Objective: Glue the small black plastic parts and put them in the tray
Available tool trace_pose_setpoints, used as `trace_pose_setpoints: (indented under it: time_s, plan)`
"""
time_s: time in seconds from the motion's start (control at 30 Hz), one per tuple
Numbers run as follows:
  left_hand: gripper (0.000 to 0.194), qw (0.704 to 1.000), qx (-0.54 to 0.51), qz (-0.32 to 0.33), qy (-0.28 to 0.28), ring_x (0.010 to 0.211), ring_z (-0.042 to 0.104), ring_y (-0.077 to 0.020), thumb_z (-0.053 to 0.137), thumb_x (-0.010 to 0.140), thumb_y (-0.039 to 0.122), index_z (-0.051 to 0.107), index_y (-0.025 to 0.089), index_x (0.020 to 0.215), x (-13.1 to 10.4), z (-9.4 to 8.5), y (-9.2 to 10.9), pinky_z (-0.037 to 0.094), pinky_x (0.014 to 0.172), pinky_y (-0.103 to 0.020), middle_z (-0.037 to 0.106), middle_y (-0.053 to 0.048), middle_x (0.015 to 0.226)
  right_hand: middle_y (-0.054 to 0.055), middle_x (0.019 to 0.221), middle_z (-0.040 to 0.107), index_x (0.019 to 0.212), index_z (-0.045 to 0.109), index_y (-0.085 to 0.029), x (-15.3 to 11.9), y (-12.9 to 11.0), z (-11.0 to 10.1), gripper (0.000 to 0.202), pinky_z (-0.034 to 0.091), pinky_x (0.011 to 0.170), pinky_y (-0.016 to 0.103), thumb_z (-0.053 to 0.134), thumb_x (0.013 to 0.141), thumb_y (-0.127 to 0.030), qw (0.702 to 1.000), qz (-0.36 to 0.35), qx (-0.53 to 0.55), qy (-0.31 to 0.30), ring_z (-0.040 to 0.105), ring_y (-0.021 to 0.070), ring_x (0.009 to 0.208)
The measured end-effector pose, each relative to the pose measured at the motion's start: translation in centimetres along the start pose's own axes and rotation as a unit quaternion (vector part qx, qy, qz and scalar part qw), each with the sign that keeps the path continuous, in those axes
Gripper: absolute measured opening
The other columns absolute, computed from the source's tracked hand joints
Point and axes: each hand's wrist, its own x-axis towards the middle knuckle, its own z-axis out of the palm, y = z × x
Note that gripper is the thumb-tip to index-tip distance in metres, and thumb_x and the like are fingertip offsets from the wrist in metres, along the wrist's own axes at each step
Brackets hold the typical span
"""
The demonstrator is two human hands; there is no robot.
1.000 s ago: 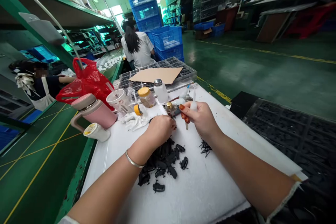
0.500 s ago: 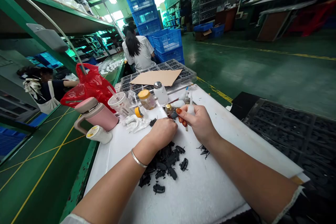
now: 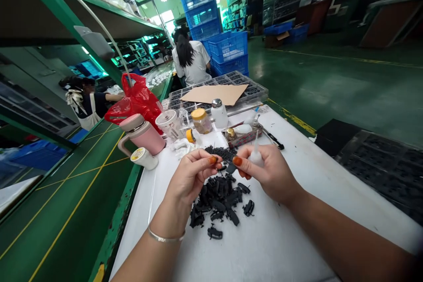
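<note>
Head view: the left hand [image 3: 189, 175] pinches a small dark part [image 3: 216, 159] between thumb and fingertips, while the right hand [image 3: 273, 174] curls around a white squeeze bottle [image 3: 255, 157], nozzle up; a dark shape sits at the right fingertips, but whether it is gripped I cannot tell. The small part looks light and stiff, likely easy to drop, so a fingertip hold on its edge should suit it. The bottle looks light and soft-walled — probably best held round its body, without a hard squeeze, and clear of the thin nozzle. Below and between the hands lies a pile of black pieces [image 3: 218, 196], probably rigid plastic with slender pins that could bend or snag, better lifted by their thicker bodies. Just beyond the left fingertips are tiny dark bits [image 3: 218, 151], easily scattered by a low wrist. Past the right hand stands a small box [image 3: 244, 139] of bottles, with a black-handled tool [image 3: 275, 140] beside it; beyond the left hand, a white cloth [image 3: 181, 147] and a yellow-lidded jar [image 3: 201, 122] crowd that side — the tabletop [image 3: 280, 242] below the right wrist offers more room
</note>
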Motion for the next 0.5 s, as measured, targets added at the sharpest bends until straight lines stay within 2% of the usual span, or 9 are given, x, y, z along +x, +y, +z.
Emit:
trace_pose_setpoints:
  time_s: [0.2, 0.3, 0.5]
  plan:
    - [0.019, 0.994, -0.104, -0.026, -0.014, 0.065, 0.066, -0.0086, 0.083, 0.063, 0.013, 0.068, 0.012, 0.074, -1.2, -0.7, -1.4, 0.053, 0.055, -0.009, 0.069, -0.004, 0.076, -0.001, 0.053, 0.056, 0.060, 0.058, -0.017, -0.5, 0.0, 0.7, 0.033, 0.037, 0.051, 0.024, 0.067, 0.083, -0.039, 0.998, -0.021, -0.062, -0.018, 0.048, 0.0102, 0.050]
    - [0.025, 0.992, -0.118, -0.042, -0.008, 0.065, 0.066, -0.0080, 0.085, 0.061, 0.013, 0.070, 0.013, 0.081, -1.3, -0.9, -1.8, 0.053, 0.057, -0.008, 0.069, -0.003, 0.076, -0.001, 0.053, 0.055, 0.061, 0.058, -0.017, -0.6, 0.2, 0.9, 0.033, 0.036, 0.051, 0.024, 0.066, 0.083, -0.041, 0.996, -0.016, -0.078, -0.028, 0.047, 0.0105, 0.050]
    - [0.024, 0.992, -0.121, -0.046, -0.008, 0.063, 0.065, -0.0081, 0.087, 0.059, 0.015, 0.071, 0.014, 0.077, -1.6, -0.8, -2.3, 0.053, 0.057, -0.009, 0.069, -0.003, 0.073, -0.001, 0.053, 0.053, 0.061, 0.057, -0.017, -0.8, 0.4, 1.2, 0.035, 0.034, 0.049, 0.024, 0.066, 0.083, -0.044, 0.995, 0.002, -0.093, -0.048, 0.045, 0.0106, 0.050]
